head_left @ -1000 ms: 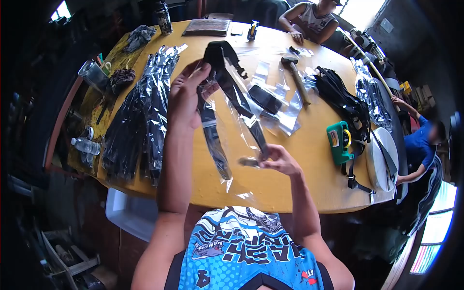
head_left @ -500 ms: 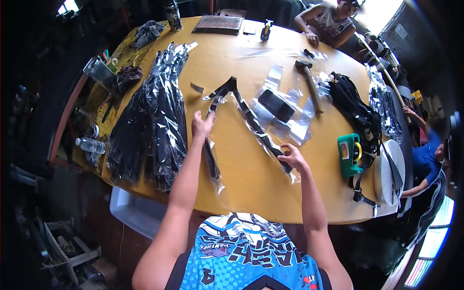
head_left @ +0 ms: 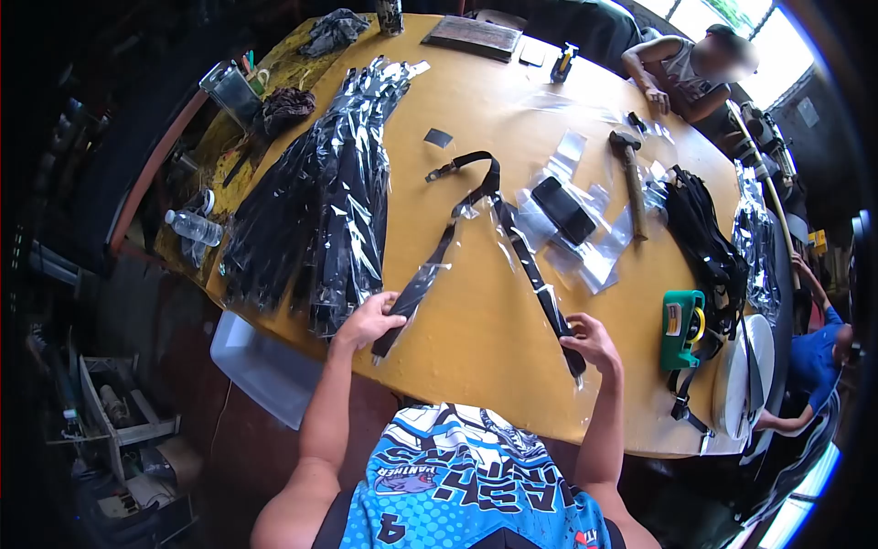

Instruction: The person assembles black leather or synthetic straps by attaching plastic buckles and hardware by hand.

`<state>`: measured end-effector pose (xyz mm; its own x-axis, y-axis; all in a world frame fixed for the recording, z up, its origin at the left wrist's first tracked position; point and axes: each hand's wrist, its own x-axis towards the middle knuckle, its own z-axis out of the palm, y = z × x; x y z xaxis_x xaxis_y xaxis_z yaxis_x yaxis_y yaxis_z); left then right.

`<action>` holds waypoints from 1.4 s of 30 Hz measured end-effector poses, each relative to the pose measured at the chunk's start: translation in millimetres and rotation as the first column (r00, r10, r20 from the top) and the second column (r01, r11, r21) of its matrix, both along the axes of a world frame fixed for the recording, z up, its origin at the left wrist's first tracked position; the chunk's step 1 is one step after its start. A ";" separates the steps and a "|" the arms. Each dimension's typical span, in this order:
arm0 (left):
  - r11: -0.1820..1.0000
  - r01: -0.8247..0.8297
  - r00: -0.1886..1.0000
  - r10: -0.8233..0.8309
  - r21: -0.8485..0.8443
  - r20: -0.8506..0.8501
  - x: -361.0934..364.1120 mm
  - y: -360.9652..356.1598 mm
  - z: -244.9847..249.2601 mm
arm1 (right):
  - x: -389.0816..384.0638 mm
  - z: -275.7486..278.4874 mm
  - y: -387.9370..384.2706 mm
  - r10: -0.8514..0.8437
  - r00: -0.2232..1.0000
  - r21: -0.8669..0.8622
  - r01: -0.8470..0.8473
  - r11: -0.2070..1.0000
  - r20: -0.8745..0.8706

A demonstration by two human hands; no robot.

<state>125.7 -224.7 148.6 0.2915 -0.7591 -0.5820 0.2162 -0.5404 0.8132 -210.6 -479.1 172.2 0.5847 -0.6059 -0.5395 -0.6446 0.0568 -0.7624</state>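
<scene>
Yellow table point(head_left: 471, 357) under black strap point(head_left: 492, 177), ends pinched by left fingers point(head_left: 395, 321) and right fingers point(head_left: 572, 342).

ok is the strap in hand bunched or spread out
Spread out: the black strap forms an upside-down V on the table, left hand on one leg, right hand on the other.

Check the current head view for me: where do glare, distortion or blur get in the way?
Head view: bright glints on the plastic-wrapped bundle and the clear sleeves hide detail beneath; the windows are blown out, the surroundings below the table dark. Wide-lens distortion bows the table's edges; corners go black. The face at upper right is blurred; both hands look fairly sharp.
</scene>
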 end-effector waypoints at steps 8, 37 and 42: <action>0.997 -0.079 0.476 0.048 -0.012 0.878 -40.2 -27.1 -45.5 | 1.4 -43.5 22.6 -0.100 0.958 -0.323 0.008 0.946 -0.269; 0.963 -0.003 0.999 -0.010 -0.269 -0.045 21.7 -213.3 -8.9 | 173.8 -35.2 -61.9 -0.024 0.875 0.188 -0.077 0.979 0.483; 0.969 0.029 0.999 -0.024 -0.247 0.025 12.7 -198.4 2.7 | 163.5 -35.3 -52.5 0.035 0.902 0.090 -0.081 0.993 0.430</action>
<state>138.4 -423.1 151.3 0.2799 -0.8861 -0.3694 0.1855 -0.3276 0.9264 -47.1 -531.6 137.0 0.8053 -0.5185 -0.2874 -0.2630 0.1221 -0.9570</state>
